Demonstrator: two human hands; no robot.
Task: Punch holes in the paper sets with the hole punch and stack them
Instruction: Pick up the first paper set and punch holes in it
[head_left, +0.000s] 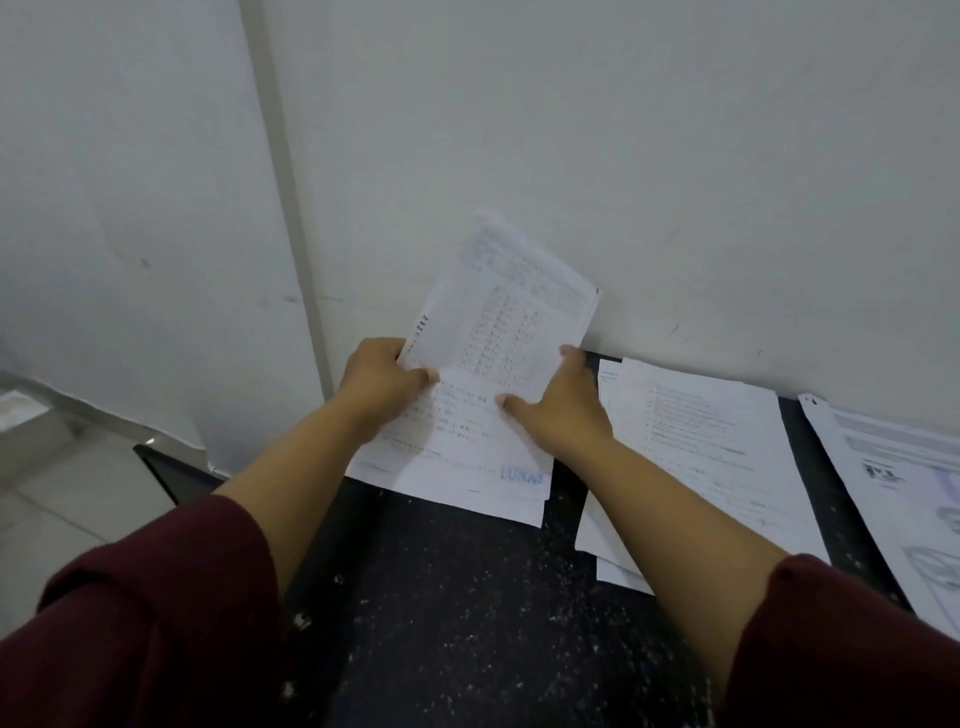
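Observation:
A set of printed white papers (498, 338) with a blue stamp near its lower edge stands tilted against the wall, its bottom edge resting on the dark speckled table (457, 597). My left hand (382, 382) grips its left edge, thumb on the front. My right hand (558, 402) holds its right edge, thumb spread across the sheet. To the right lies a flat stack of printed sheets (696, 447). No hole punch is in view.
Another spread of printed pages (904, 499) lies at the far right of the table, running off the frame. A white wall (623, 156) rises directly behind the table. The table's left edge drops to a light tiled floor (57, 499).

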